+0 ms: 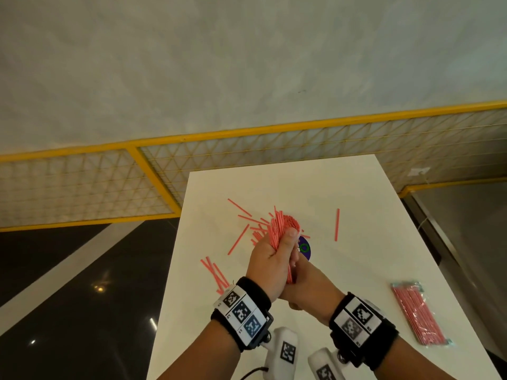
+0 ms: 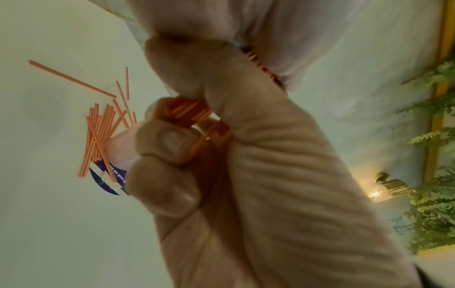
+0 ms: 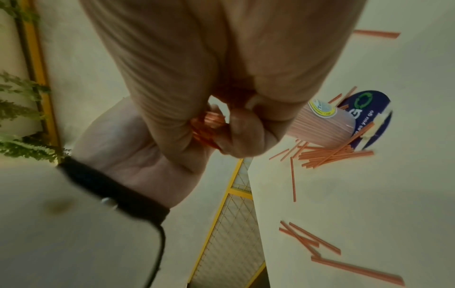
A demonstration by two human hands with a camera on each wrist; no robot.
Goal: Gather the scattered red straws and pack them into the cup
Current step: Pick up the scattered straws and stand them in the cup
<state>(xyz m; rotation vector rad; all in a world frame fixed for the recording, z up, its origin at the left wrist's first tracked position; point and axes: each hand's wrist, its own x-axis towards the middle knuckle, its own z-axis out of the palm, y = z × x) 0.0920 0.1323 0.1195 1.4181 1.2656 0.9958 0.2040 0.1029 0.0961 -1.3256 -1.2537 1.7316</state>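
A thick bundle of red straws [image 1: 282, 231] is held above the white table [image 1: 362, 270] by both hands. My left hand [image 1: 270, 256] grips its middle, thumb across the front. My right hand [image 1: 304, 286] curls around its lower end [image 3: 209, 128]. The pale pink ribbed cup [image 3: 322, 128] stands on a blue round label [image 1: 306, 250] just beyond the hands, mostly hidden by them in the head view. A loose pile of straws [image 1: 258, 230] lies beside the cup [image 2: 123, 148]. Single straws lie at the far left [image 1: 239, 207] and right [image 1: 337, 224], and a small group [image 1: 215, 274] sits near the left edge.
A sealed plastic packet of red straws [image 1: 418, 314] lies on the table at the right. The table's left edge [image 1: 170, 283] drops to a dark floor. A yellow-framed mesh fence [image 1: 153, 171] runs behind the table.
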